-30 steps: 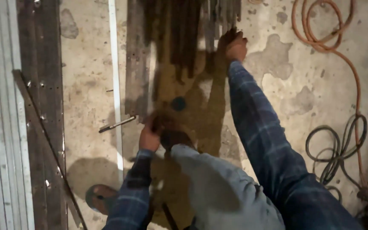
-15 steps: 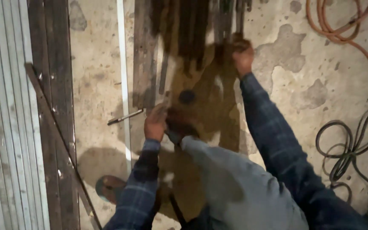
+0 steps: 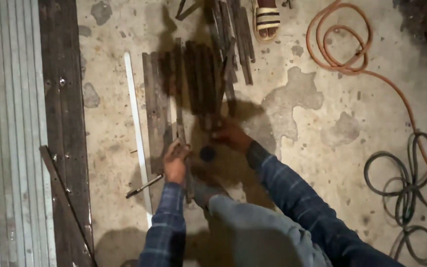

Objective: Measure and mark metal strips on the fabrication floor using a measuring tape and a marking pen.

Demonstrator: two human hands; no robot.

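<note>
Metal bars (image 3: pixel 193 84), dark and rusty, lie side by side on the concrete floor (image 3: pixel 322 163) just beyond my knee (image 3: pixel 253 232). Nearest me, my left hand (image 3: pixel 175 160) has its grip closed around the near end of one long thin bar (image 3: pixel 180 99) that runs away from me along the row's left side. My right hand (image 3: pixel 228 134) rests on the near ends of the middle bars; whether that grip is closed on one or only pressing, I cannot tell in the shadow. I judge these bars stiff, fairly heavy for their width, rough rather than slippery, and best taken near an end with the far end sliding on the floor. Left of my hand lie a short rod (image 3: pixel 144 186) and a pale strip (image 3: pixel 137 123), then dark planks (image 3: pixel 65 123) and corrugated sheet (image 3: pixel 6 133). Farther off, more bars (image 3: pixel 238 39) are heaped beside another person's sandalled foot (image 3: pixel 267 17). An orange hose (image 3: pixel 342 44) coils far right, a grey cable (image 3: pixel 406 193) nearer. No containers are in view.
</note>
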